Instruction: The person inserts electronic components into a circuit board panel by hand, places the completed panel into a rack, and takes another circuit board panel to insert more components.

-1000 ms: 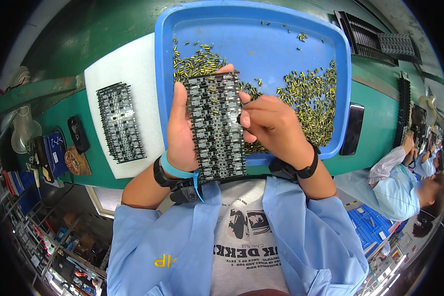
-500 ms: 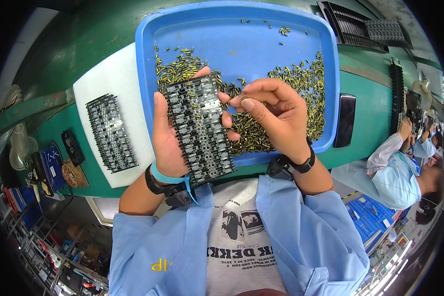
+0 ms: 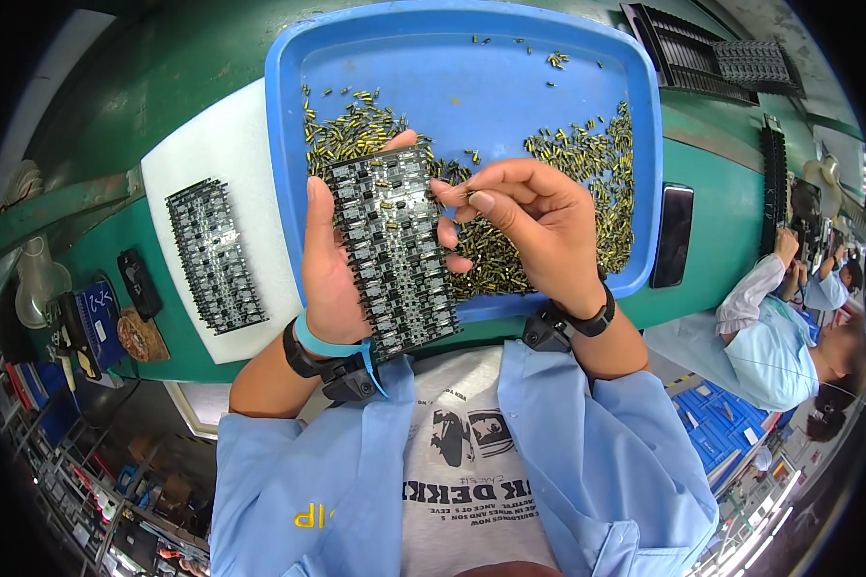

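The left hand (image 3: 332, 269) grips the board (image 3: 394, 250); the right hand (image 3: 539, 226) has lifted off it, pinching a part above the tray (image 3: 289, 144).

Head camera looking down from above
The fisheye view is facing steeply down, sitting close over the green bench (image 3: 731, 221) and blue tray (image 3: 471, 58); straight edges are bending toward the rim.

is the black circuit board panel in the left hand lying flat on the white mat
No, the left hand holds the circuit board panel up over the blue tray.
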{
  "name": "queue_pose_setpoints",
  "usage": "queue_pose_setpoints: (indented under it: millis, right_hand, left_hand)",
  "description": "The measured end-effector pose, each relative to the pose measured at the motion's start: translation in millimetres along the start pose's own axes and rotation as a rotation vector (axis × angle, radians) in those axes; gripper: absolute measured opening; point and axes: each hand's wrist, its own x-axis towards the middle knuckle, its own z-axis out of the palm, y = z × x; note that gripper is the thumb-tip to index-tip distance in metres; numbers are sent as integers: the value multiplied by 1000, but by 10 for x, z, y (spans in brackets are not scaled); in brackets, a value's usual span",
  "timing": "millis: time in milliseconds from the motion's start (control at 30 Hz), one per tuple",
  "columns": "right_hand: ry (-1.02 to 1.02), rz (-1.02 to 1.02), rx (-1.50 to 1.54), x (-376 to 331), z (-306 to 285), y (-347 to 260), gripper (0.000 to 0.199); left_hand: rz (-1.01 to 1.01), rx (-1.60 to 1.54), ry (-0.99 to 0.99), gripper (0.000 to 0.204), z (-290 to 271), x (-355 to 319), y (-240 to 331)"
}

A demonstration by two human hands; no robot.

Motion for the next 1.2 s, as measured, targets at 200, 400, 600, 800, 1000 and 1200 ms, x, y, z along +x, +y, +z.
queue_pose_setpoints:
  millis: [200, 400, 600, 800, 1000, 1200]
  right_hand:
    - [4, -6, -108, 23, -17, -23, 13]
    - [6, 11, -118, 11, -13, -27, 14]
    - [22, 22, -91, -3, 7, 16, 15]
    - [-77, -262, -437, -26, 46, 156, 20]
    - [-128, -372, -746, -91, 177, 225, 25]
    - [-130, -382, -728, -98, 173, 264, 26]
  left_hand:
    - [3, 3, 10, 87, 19, 6, -7]
    - [-2, 1, 10, 87, 18, 1, -10]
    - [-7, -2, 10, 87, 7, -13, -26]
    - [-44, 19, 40, 84, 47, -31, -56]
    - [4, 115, 139, 80, 67, -37, -90]
    - [26, 140, 146, 80, 86, -42, -91]
